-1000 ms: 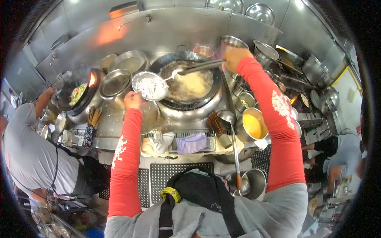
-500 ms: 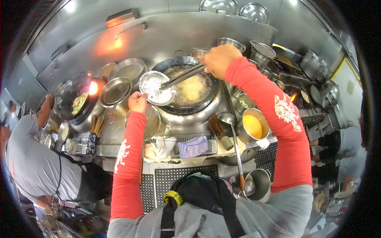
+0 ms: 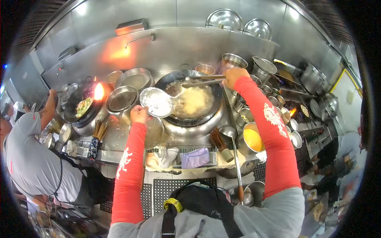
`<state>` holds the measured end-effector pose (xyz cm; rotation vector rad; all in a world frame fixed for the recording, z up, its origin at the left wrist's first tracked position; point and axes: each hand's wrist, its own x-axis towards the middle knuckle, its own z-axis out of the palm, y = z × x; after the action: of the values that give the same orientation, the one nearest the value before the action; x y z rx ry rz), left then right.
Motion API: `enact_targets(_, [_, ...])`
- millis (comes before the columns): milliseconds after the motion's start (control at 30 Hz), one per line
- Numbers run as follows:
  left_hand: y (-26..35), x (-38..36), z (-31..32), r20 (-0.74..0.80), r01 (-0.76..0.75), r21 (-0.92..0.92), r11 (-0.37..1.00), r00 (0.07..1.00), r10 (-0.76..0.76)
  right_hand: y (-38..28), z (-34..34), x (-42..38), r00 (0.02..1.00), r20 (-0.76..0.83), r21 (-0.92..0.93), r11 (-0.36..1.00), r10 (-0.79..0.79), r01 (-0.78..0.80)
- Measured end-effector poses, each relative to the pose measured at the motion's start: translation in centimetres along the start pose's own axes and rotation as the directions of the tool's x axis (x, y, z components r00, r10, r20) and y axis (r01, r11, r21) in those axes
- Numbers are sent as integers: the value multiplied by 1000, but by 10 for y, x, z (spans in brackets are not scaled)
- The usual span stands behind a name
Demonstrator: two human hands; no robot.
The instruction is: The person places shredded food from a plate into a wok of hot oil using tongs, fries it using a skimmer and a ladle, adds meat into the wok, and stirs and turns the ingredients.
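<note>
My left hand [image 3: 139,114] grips the rim of a metal bowl [image 3: 156,102] coated with white powder, tilted beside the large wok. Metal tongs [image 3: 206,81] are in my right hand [image 3: 235,78], reaching from the right across the wok [image 3: 216,95]. Near the tongs' tips is a pale, powder-coated piece [image 3: 180,92], between the bowl and the bubbling oil; whether the tips pinch it I cannot tell. A pale golden mass [image 3: 194,100] froths in the oil.
A co-worker [image 3: 39,148] at the left tends a wok [image 3: 81,105] beside a tall flame. A ladle [image 3: 228,132], a bamboo brush [image 3: 218,139] and a pot of yellow liquid [image 3: 253,139] stand right of my wok. Folded cloths [image 3: 194,158] lie along the front edge.
The tongs have moved from inside the bowl to over the wok, with a pale coated piece now by their tips. The bowl shows less powder at its middle. The view has shifted slightly.
</note>
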<state>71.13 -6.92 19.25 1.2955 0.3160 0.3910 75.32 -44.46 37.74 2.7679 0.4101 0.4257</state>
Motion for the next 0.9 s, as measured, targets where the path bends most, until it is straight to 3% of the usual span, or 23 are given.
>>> enact_targets(67, [5, -5, -3, 1, -26, 42, 999, 1000, 26, 4, -6, 3, 1000, -18, 32, 999, -17, 18])
enact_targets(100, [12, -9, -2, 7, -41, 83, 996, 999, 40, 1, -22, 0, 999, 46, -1, 1000, -25, 25])
enact_targets(267, [6, 7, 4, 50, -79, 21, 997, 996, 78, -36, -65, -34, 949, -159, 11, 961, -270, 276])
enact_targets(367, [15, 2, 16, 53, -54, 61, 997, 997, 50, -53, -81, -37, 958, -82, -75, 961, -274, 268])
enact_targets(400, [14, 4, 14, 33, -55, 104, 993, 998, 52, -43, -79, -35, 946, -148, -11, 957, -289, 291])
enact_targets(533, [9, 10, 2, -10, -49, 63, 997, 999, 50, -15, -96, -39, 962, -133, -52, 971, -238, 233])
enact_targets(767, [4, 17, -11, -65, -34, 71, 997, 997, 39, 3, -72, -26, 978, -190, 44, 994, -88, 98])
enact_targets(900, [6, 14, -2, -51, -69, 83, 994, 996, 73, -9, -22, 1, 999, -32, 67, 997, -31, 33])
